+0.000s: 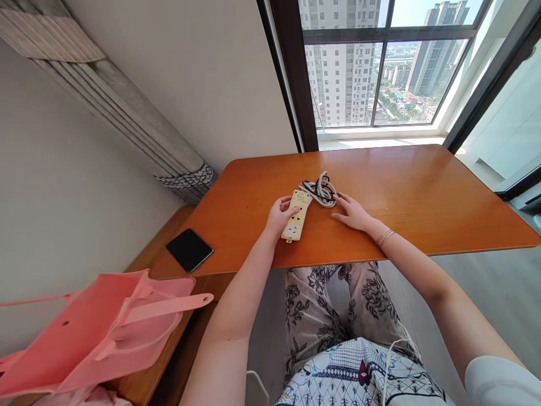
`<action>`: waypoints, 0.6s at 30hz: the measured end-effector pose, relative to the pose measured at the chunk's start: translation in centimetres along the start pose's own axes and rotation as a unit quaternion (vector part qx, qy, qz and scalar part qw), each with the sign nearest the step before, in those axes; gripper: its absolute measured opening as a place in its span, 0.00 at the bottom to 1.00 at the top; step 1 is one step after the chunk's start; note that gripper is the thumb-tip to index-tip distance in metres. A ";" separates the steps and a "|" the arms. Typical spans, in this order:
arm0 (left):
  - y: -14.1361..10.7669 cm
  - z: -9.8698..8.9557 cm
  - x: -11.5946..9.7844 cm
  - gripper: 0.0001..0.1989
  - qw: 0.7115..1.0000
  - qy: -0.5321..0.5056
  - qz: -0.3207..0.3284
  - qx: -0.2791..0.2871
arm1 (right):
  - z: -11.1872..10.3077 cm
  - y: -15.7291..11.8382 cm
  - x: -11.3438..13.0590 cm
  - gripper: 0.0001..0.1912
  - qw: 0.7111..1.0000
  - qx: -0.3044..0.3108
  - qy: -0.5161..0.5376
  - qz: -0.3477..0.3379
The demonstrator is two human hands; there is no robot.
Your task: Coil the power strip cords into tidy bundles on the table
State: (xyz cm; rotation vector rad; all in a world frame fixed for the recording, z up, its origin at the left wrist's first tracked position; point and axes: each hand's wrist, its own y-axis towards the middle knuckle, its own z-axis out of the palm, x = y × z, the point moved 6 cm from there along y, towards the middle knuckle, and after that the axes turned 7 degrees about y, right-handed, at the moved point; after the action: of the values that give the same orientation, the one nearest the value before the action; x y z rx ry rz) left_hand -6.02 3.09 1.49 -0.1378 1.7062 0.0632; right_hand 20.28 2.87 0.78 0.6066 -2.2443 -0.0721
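Note:
A pale yellow power strip (295,220) lies at a slant on the brown table. My left hand (280,215) grips it from the left side, thumb across its top face, fingers at its edge. Beyond the strip's far end is a coiled bundle of white and black cable (322,190). My right hand (351,213) rests at the right of the coil, fingers spread and fingertips at its edge, with nothing held.
A dark-screened tablet or phone (190,250) lies at the left of the table (422,197). A pink bag (101,327) stands at the lower left. Behind are a grey curtain (139,124) and a window (384,35).

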 end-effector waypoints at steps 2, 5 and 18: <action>0.4 -0.8 -0.1 0.25 1.000 0.012 0.007 -0.012 | 0.3 0.1 0.2 0.42 1.000 0.011 0.001 -0.011; 0.7 -1.3 -0.1 0.25 0.999 0.031 -0.001 -0.006 | 0.5 0.2 0.1 0.44 1.000 0.009 0.006 -0.010; -0.2 -1.4 -3.0 0.40 0.951 0.295 0.083 -0.043 | -1.2 -0.3 -0.6 0.25 0.989 -0.092 0.112 -0.003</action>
State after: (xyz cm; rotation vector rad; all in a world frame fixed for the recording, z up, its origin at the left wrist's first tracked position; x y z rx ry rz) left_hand -6.96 2.92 4.68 -0.0810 2.3125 0.2419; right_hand 21.61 3.04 1.11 0.4962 -1.9921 -0.2018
